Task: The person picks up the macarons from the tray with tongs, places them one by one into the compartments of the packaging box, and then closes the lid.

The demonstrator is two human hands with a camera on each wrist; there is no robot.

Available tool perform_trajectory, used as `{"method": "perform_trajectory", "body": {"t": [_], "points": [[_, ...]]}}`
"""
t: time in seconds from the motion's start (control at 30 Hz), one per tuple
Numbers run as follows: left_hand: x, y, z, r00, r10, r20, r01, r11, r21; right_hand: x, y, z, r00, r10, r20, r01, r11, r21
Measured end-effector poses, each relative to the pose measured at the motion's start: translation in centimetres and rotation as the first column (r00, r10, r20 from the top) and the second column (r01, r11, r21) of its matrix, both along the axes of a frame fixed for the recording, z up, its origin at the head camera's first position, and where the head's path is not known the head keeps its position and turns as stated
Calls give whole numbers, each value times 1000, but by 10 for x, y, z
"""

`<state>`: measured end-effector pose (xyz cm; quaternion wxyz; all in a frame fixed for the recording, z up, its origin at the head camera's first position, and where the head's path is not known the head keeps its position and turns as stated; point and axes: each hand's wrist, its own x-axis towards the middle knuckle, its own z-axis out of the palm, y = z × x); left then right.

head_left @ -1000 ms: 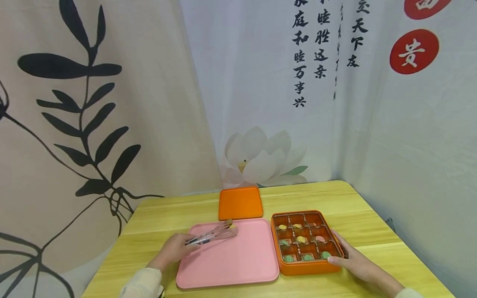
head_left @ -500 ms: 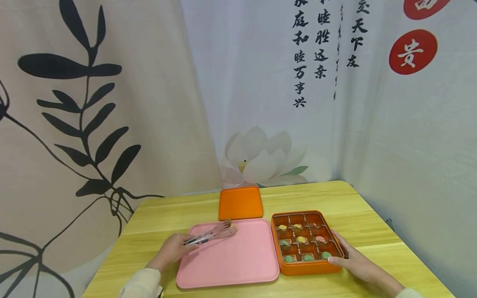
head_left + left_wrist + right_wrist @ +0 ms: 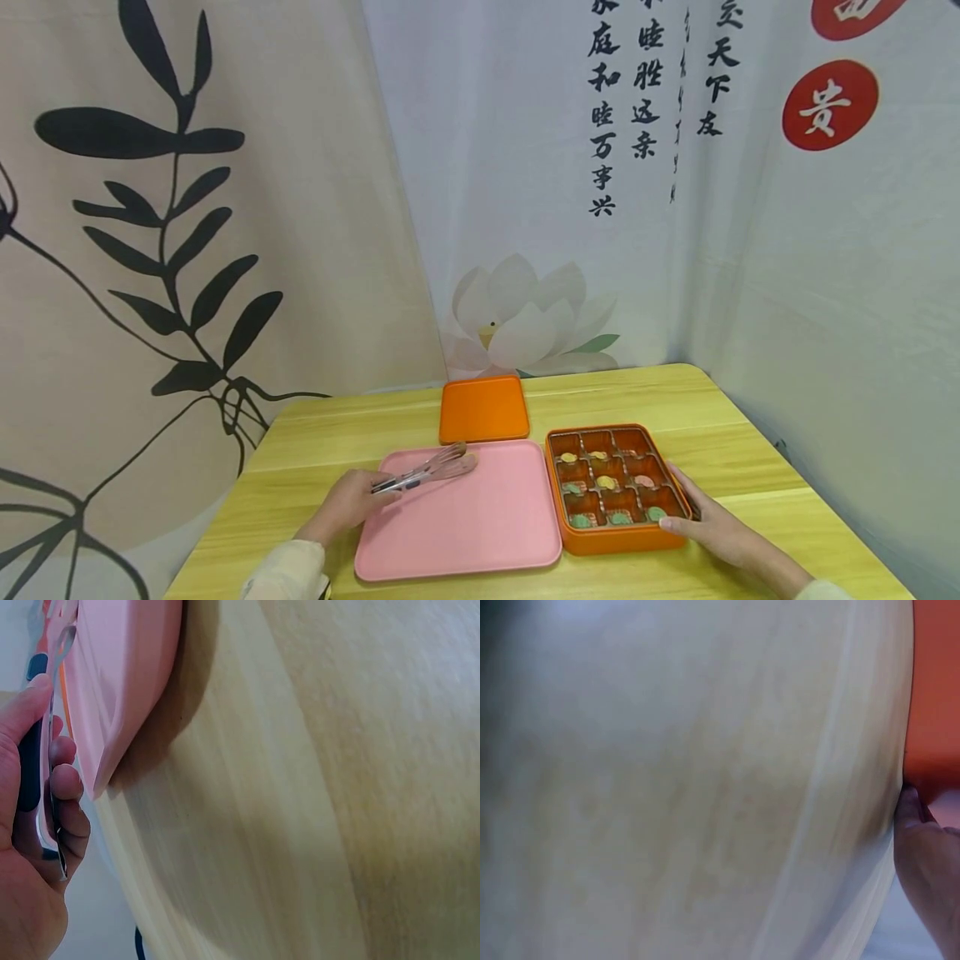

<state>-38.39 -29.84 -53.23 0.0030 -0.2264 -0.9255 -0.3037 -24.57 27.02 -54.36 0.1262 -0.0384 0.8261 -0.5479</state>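
Observation:
My left hand (image 3: 348,504) grips a pair of metal tongs (image 3: 426,477) over the left part of a pink tray (image 3: 472,537). In the left wrist view, the thumb and curled fingers wrap the tongs' dark-padded handle (image 3: 30,765). A small yellowish piece shows faintly by the tong ends. My right hand (image 3: 723,533) holds the near right corner of an orange box (image 3: 622,542), thumb at the front and fingers along the side. Its clear-walled compartments contain several small yellow, green and pink molded sweets. The right wrist view shows fingertips against the box's orange side (image 3: 937,697).
A flat orange lid (image 3: 485,410) lies behind the pink tray, near the back edge of the wooden table (image 3: 600,396). Box and tray stand side by side. A printed curtain (image 3: 525,208) hangs behind the table and along its right side.
The tong ends have drawn slightly back to the left and closer together, and the yellowish piece by them shows less. The right hand and the box have stayed put.

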Motion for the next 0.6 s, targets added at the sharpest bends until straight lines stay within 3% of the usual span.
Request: {"method": "perform_trajectory", "body": {"t": [0.27,0.6], "points": [[0,2,0,1000,5,-6,-5,1000,13,-1,1,0,1000,12,-1,-12,1000,3],[-2,-1,-1,999,7,43,-8,999,33,-1,0,1,1000,7,-3,-6,1000,29]]}}
